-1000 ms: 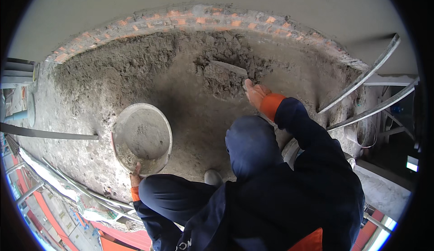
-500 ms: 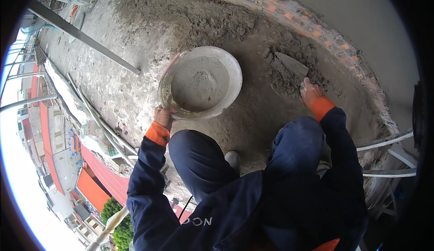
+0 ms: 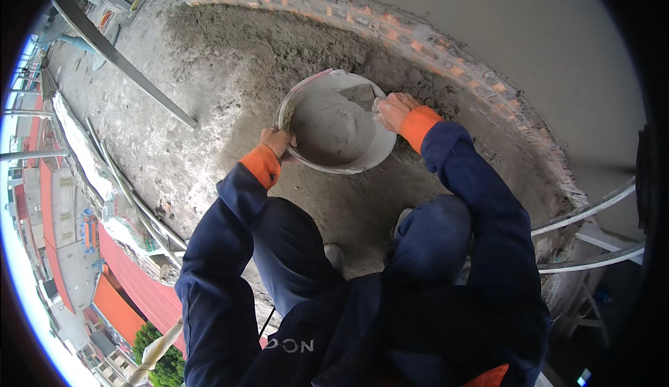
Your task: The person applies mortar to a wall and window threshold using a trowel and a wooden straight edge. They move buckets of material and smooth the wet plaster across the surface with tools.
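A round pale bucket (image 3: 382, 149) stands between my knees and the wall, with wet grey mortar (image 3: 327, 128) inside. My left hand (image 3: 279, 141) is closed on its near left rim. At the opposite side, my right hand (image 3: 396, 111) is closed around the handle of a trowel, most of which the fingers hide. The trowel's blade (image 3: 358, 95) reaches in over the bucket's far right part, against the inner wall. The bucket looks slightly tilted.
Loose mortar (image 3: 334, 45) lies along the foot of a curved-looking exposed brick strip (image 3: 418, 37) below a grey wall (image 3: 543, 45). A metal pole (image 3: 125, 66) slants at the left. Pipes (image 3: 132, 192) and a drop to rooftops edge the left side; more pipes (image 3: 585, 209) are at right.
My right hand has brought the trowel left from the mortar pile on the ground to the bucket. The bucket has tipped a little, my left hand still on its rim.
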A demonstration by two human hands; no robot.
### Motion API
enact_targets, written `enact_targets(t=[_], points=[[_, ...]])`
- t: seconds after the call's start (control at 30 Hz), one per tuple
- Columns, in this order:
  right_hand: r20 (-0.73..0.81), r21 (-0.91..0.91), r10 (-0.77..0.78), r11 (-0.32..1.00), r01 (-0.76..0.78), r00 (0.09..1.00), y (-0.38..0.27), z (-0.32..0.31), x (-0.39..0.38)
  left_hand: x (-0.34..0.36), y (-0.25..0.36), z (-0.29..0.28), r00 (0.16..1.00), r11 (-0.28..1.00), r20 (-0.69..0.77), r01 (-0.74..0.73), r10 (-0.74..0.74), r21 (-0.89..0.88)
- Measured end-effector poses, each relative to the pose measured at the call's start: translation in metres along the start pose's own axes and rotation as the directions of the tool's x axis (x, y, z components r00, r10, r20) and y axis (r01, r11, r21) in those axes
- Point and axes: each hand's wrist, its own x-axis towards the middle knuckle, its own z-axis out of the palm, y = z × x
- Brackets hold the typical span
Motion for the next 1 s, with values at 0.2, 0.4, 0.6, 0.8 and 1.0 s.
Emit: enact_targets(t=[0.2, 0.4, 0.6, 0.8, 1.0], points=[[-0.017, 0.262, 0.074, 0.963, -0.067, 0.997, 0.008, 0.042, -0.003, -0.001, 0.017, 0.011, 0.999, 0.997, 0.03, 0.044, -0.046, 0.058], [0.139, 0.346, 0.025, 0.935, -0.072, 0.99, 0.014, 0.057, 0.004, -0.002, 0.025, 0.03, 0.998, 0.987, -0.045, 0.045, -0.039, 0.154], [0.315, 0.583, 0.127, 0.756, -0.297, 0.941, 0.023, 0.036, -0.011, 0.002, 0.02, 0.025, 0.997, 0.983, -0.062, -0.03, 0.042, 0.18], [0.342, 0.683, 0.11, 0.653, -0.327, 0.933, 0.028, 0.021, -0.033, 0.015, 0.02, 0.019, 0.997, 0.982, -0.066, -0.023, 0.036, 0.189], [0.299, 0.802, 0.166, 0.489, -0.342, 0.94, 0.058, 0.014, -0.091, 0.057, -0.004, -0.022, 0.995, 0.97, -0.035, -0.088, 0.098, 0.226]])
